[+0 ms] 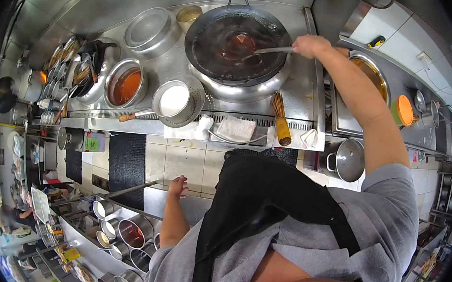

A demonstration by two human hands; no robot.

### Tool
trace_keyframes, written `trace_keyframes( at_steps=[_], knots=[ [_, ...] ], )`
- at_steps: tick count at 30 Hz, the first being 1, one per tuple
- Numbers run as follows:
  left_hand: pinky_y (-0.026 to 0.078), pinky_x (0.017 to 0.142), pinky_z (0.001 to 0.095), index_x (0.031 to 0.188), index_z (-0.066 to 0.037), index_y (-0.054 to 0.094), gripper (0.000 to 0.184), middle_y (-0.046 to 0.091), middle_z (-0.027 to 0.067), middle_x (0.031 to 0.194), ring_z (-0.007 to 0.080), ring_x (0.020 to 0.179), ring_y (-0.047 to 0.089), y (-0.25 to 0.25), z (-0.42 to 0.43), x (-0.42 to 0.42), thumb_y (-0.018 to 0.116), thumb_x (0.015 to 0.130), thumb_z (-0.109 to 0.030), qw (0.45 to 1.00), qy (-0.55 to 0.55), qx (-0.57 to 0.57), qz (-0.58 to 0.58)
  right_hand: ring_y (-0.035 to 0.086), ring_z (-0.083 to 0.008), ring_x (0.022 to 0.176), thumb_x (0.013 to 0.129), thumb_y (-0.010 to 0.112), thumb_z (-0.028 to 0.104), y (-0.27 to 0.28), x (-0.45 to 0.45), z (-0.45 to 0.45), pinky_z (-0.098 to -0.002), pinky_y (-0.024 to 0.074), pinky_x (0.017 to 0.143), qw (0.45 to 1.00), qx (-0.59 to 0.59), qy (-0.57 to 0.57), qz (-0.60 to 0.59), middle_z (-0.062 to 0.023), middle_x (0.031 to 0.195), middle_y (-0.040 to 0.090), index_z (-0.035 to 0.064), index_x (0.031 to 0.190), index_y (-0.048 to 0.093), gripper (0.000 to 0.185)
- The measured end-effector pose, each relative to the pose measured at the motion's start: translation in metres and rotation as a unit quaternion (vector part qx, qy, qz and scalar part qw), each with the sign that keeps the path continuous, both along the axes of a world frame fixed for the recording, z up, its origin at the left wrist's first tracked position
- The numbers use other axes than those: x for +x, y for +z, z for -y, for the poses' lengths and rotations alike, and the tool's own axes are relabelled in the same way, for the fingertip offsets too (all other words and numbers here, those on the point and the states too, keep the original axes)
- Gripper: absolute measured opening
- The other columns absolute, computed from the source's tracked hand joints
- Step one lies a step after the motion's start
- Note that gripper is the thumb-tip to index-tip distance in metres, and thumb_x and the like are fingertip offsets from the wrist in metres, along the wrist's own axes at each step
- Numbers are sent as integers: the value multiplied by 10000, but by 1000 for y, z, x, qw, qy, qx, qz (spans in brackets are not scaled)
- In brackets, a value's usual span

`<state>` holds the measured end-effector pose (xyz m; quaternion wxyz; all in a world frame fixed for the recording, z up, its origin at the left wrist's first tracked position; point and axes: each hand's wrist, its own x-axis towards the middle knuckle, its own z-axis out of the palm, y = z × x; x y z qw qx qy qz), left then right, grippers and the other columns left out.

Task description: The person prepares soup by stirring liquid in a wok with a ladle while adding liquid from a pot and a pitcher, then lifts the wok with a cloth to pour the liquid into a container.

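My right hand (312,47) is wrapped round the handle of a long metal ladle (274,50) with a wooden end. The ladle reaches into a big black wok (205,69), where its head is hard to make out. Dark liquid (217,46) in the wok gives off a little steam and shows a reddish patch near the middle. Low at my side, over the floor, my left hand (177,187) hangs with its fingers apart and nothing in it. A bar (130,190) ends a short way from it.
Left of the wok are a pot of reddish sauce (127,88), a pan of white contents (174,100) and a lidded pot (145,28). A bamboo brush (280,116) and folded cloth (236,129) lie along the front edge. An orange-lidded container (404,110) stands right.
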<state>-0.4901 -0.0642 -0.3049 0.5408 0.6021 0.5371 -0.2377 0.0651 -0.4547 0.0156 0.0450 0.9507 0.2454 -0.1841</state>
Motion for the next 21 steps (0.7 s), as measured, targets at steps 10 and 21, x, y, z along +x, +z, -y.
trace_keyframes(
  at_steps=[10, 21],
  knots=[
    [508, 786, 548, 1228, -206, 651, 443, 636, 7, 1124, 201, 872, 649, -13, 14, 6, 519, 969, -540, 999, -17, -27, -21, 620, -325, 1203, 1008, 518, 326, -62, -25, -10, -469, 497, 1008, 999, 40, -8, 0, -120, 1268, 672, 156, 1227, 693, 328],
    [512, 782, 506, 1283, -172, 614, 472, 654, 25, 1111, 218, 915, 646, -6, 23, 26, 483, 1007, -532, 998, -38, -43, -22, 625, -324, 1203, 1013, 489, 294, -79, -38, -30, -452, 515, 991, 996, 78, -37, -6, -124, 1274, 670, 131, 1222, 692, 333]
  ],
)
